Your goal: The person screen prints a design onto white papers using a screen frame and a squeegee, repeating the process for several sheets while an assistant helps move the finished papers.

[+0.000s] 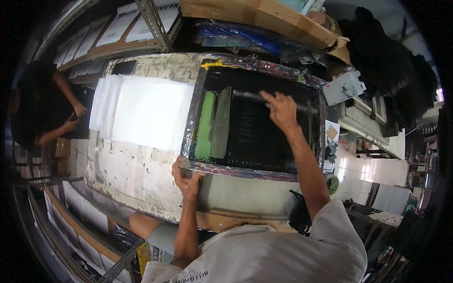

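A screen printing frame [188,123], stained with ink, lies over the right part of the worktable. Its dark mesh [273,141] bears faint lettering, with a bright green strip [206,125] and a dull greenish band along the left side. My left hand [188,183] grips the near left corner of the frame, thumb along the near rail. Over the mesh, my right hand [283,111] is closed on a dark squeegee [250,95], index finger stretched along it. Motion blurs the squeegee, and its lower edge is hard to make out. A stack of white sheets [151,111] lies left of the frame.
Racks of printed white sheets stand at the far left [118,26] and near left [78,207]. Cardboard [264,21] and plastic lie behind the table. Another person [37,104] is at the left. Black cloth [387,70] hangs at the far right. A phone-like dark object [124,68] rests on the table.
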{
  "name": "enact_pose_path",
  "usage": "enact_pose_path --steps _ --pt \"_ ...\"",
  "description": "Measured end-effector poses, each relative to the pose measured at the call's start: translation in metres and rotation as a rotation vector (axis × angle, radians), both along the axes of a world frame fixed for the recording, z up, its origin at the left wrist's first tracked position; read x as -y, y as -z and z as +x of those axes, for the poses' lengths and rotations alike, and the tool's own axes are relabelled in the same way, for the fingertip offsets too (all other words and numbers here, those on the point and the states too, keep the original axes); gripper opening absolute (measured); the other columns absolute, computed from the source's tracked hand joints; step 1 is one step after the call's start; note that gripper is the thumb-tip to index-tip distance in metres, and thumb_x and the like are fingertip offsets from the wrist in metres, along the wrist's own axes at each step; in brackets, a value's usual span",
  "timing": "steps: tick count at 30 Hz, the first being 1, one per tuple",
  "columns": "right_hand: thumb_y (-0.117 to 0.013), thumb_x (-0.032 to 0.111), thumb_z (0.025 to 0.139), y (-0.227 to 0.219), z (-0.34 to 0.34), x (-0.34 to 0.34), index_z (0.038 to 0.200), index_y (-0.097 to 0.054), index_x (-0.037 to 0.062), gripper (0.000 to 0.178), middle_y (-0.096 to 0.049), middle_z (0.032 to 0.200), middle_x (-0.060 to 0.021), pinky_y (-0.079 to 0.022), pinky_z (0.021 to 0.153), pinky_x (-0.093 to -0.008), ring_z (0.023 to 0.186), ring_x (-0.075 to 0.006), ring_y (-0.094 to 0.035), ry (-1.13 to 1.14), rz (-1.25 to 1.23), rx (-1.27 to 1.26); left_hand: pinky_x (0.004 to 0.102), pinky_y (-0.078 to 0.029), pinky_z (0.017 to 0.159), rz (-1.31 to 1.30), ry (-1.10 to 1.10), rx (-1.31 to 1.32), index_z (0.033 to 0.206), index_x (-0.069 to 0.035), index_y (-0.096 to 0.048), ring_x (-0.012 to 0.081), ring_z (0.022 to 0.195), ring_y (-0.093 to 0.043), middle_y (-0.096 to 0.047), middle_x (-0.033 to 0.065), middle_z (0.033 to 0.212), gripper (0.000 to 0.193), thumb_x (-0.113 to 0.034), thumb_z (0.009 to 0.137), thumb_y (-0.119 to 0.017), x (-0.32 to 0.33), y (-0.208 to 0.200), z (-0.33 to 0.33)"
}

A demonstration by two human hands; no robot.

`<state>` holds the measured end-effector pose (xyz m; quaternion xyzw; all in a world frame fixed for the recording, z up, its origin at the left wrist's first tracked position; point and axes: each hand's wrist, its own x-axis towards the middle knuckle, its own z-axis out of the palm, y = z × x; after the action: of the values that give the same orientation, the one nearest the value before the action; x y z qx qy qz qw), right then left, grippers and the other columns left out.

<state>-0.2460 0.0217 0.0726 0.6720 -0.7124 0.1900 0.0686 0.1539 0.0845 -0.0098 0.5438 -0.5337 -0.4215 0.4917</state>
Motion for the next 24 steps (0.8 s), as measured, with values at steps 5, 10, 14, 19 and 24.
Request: enact_pose_path --steps 5,10,14,19,24 --pt "-0.067 0.007 0.084 -0.065 0.066 -0.098 0.131 -0.068 0.0235 0.05 -0.07 0.106 -0.0235 -0.049 0.077 -0.045 0.091 -0.0351 -0.067 -0.026 0.064 0.123 0.0362 -0.044 0.106 -0.037 -0.043 -0.06 0.139 0.0 -0.053 0.0233 0.115 -0.057 -0.057 0.0083 0.125 0.091 0.004 0.055 -0.088 0.004 -0.055 -0.014" --pt "-0.075 0.019 0.074 -0.14 0.091 -0.142 0.13 -0.069 0.0227 0.057 -0.066 0.099 -0.0176 -0.047 0.073 -0.0417 0.088 -0.031 -0.063 -0.086 0.015 0.095 0.0386 -0.04 0.111 -0.147 -0.092 -0.047 0.141 0.005 -0.051 0.0257 0.124 -0.054 -0.06 0.0132 0.133 0.088 0.008 0.06 -0.085 0.02 -0.109 -0.029" --pt "-0.084 0.042 0.062 -0.173 0.072 -0.124 0.13 -0.069 0.0215 0.073 -0.059 0.094 -0.0114 -0.045 0.069 -0.0427 0.081 -0.0292 -0.058 -0.09 -0.181 -0.055 0.0366 -0.04 0.108 -0.202 -0.137 -0.234 0.149 0.002 -0.041 0.0236 0.117 -0.055 -0.06 0.0106 0.125 0.088 0.01 0.069 -0.079 0.046 -0.176 -0.067" --pt "-0.087 0.043 0.065 -0.229 0.029 -0.062 0.126 -0.072 0.0186 0.067 -0.071 0.089 -0.0165 -0.053 0.076 -0.0444 0.081 -0.0332 -0.07 -0.096 -0.206 0.034 0.0328 -0.04 0.095 -0.335 0.029 -0.125 0.14 -0.004 -0.047 0.0171 0.105 -0.056 -0.065 0.0056 0.112 0.059 -0.009 0.089 -0.074 0.087 -0.163 -0.076" --pt "-0.087 0.037 0.074 -0.27 0.005 -0.015 0.121 -0.075 0.0137 0.053 -0.076 0.1 -0.0151 -0.055 0.088 -0.0369 0.093 -0.0253 -0.073 -0.022 -0.17 0.001 0.0467 -0.049 0.085 -0.169 0.07 0.546 0.106 -0.001 -0.065 0.0358 0.096 -0.061 -0.066 0.0153 0.101 0.04 -0.031 0.086 -0.081 0.054 -0.052 -0.1"
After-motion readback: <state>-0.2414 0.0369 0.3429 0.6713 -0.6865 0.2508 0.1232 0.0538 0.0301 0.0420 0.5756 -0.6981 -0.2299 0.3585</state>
